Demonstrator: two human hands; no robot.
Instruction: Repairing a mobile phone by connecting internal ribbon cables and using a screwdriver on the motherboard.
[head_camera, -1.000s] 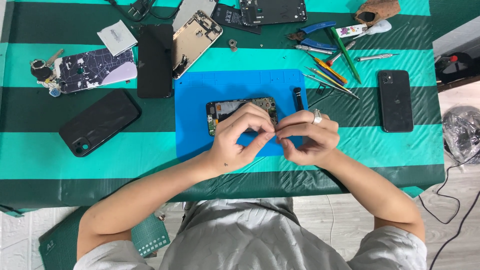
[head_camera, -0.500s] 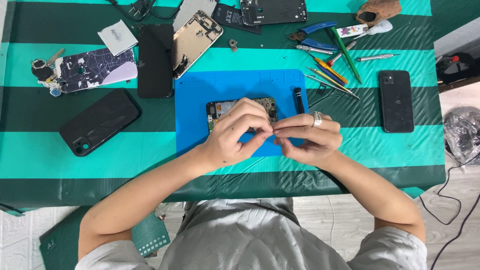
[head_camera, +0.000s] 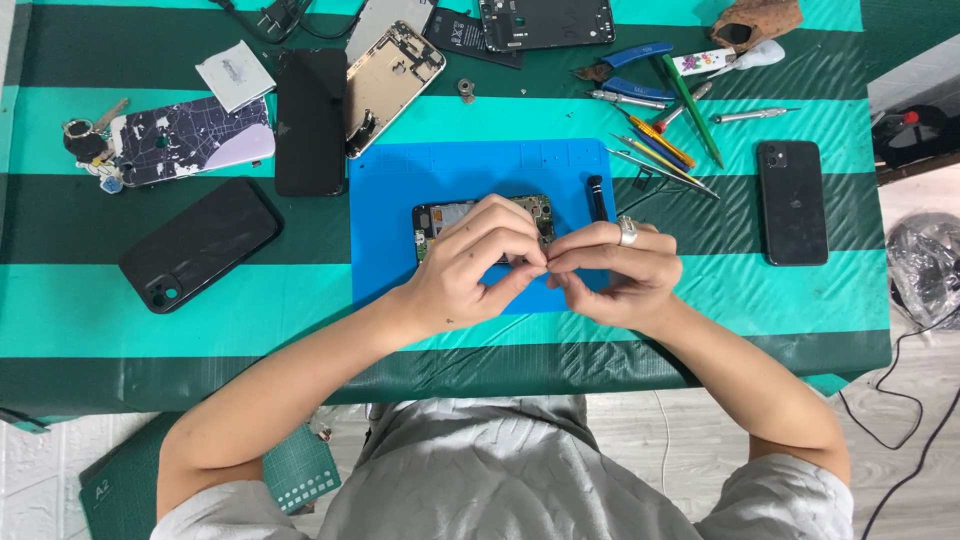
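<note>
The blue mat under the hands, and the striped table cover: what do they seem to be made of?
The blue mat looks like soft silicone or rubber: matte, even colour, with moulded ridges along its top edge. The striped table cover looks like woven plastic sheeting: a faint ribbed weave, a slight sheen and creases at the front edge. Neither is certain from sight alone.

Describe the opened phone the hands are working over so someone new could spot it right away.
Find the bright blue rectangular work mat in the middle of the green striped table. On it lies the opened black phone body, partly covered by the left hand and right hand. Unlike the closed black phones nearby, its inner parts are exposed.
</note>
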